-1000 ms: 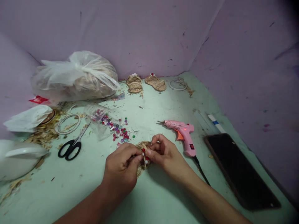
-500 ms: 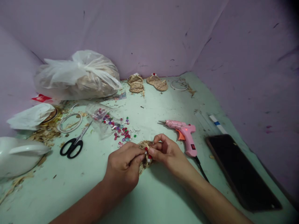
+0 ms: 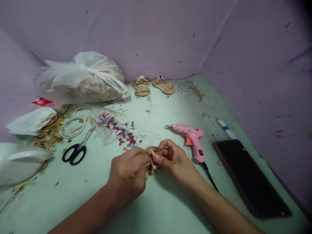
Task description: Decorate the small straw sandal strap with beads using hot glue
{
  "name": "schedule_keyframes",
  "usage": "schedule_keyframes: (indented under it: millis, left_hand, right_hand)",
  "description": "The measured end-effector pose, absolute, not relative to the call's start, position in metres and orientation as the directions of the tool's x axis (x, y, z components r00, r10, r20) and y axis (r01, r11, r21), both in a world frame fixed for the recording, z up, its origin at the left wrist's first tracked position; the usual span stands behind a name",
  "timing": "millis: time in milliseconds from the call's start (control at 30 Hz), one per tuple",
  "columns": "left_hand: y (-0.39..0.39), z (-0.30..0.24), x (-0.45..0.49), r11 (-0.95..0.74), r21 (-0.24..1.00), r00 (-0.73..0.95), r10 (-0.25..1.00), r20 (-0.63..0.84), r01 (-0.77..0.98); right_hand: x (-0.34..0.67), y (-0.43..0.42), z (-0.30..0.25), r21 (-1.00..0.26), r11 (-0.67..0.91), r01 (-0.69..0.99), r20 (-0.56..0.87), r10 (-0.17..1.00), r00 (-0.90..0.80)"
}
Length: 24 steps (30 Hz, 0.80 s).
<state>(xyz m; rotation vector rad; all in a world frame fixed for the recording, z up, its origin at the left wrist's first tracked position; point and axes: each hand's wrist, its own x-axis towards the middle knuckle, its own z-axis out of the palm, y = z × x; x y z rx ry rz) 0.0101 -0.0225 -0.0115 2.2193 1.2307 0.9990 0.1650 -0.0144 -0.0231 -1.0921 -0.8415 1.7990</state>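
Note:
A small woven straw piece (image 3: 151, 152) with red and white beads on it is held between both hands just above the pale green table (image 3: 156, 208). My left hand (image 3: 129, 174) is closed around its left side, thumb and fingers pinched at the beads. On its right side, my right hand (image 3: 172, 159) is closed too, the thumb tip pressed beside a red bead. Most of the straw piece is hidden by my fingers.
A pink glue gun (image 3: 191, 139) lies right of my hands, its cord running back. A dark phone (image 3: 251, 177) is at right. Loose coloured beads (image 3: 125, 136), an open plastic bag (image 3: 102, 118), black scissors (image 3: 75, 151), rings, a full plastic bag (image 3: 80, 78) and finished straw sandals (image 3: 152, 86) lie beyond.
Both hands stay on the straw piece; the fingers have shifted slightly around the beads. The view has drifted a little.

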Motion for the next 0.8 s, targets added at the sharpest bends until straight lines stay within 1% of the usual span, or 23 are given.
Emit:
schedule_keyframes:
  millis: [100,167,267,333,400,500,533,600,800]
  left_hand:
    - [-0.022,-0.007,0.010,-0.470,0.649,0.361,0.881,0.305,0.598]
    - [-0.021,-0.003,0.011,-0.364,0.709,0.312,0.927,0.209,0.605]
    - [-0.020,0.005,0.013,-0.069,0.858,0.181,0.983,-0.028,0.509]
    - [-0.018,0.009,0.014,0.159,0.907,0.091,0.974,-0.209,0.389]
    - [-0.016,0.010,0.014,0.367,0.887,0.025,0.921,-0.389,0.279]
    - [-0.013,0.008,0.013,0.593,0.784,0.042,0.792,-0.609,0.184]
    - [-0.012,0.007,0.013,0.631,0.758,0.066,0.760,-0.647,0.167]
    - [-0.011,0.005,0.012,0.663,0.737,0.114,0.728,-0.676,0.130]
    - [-0.012,0.003,0.015,0.681,0.731,0.143,0.720,-0.679,0.043]
  right_hand:
    - [0.167,-0.015,-0.021,-0.864,-0.412,-0.290,-0.342,0.902,-0.264]
    - [0.170,-0.015,-0.020,-0.864,-0.420,-0.279,-0.350,0.898,-0.267]
    - [0.172,-0.014,-0.021,-0.860,-0.427,-0.279,-0.360,0.896,-0.262]
    - [0.172,-0.014,-0.022,-0.860,-0.424,-0.283,-0.358,0.898,-0.257]
    - [0.172,-0.014,-0.024,-0.863,-0.420,-0.281,-0.355,0.899,-0.255]
    - [0.173,-0.014,-0.023,-0.863,-0.423,-0.275,-0.361,0.899,-0.250]
    - [0.173,-0.015,-0.022,-0.861,-0.427,-0.275,-0.366,0.897,-0.246]
    - [0.173,-0.015,-0.020,-0.858,-0.435,-0.275,-0.377,0.895,-0.240]
    - [0.171,-0.014,-0.020,-0.857,-0.440,-0.269,-0.388,0.894,-0.225]
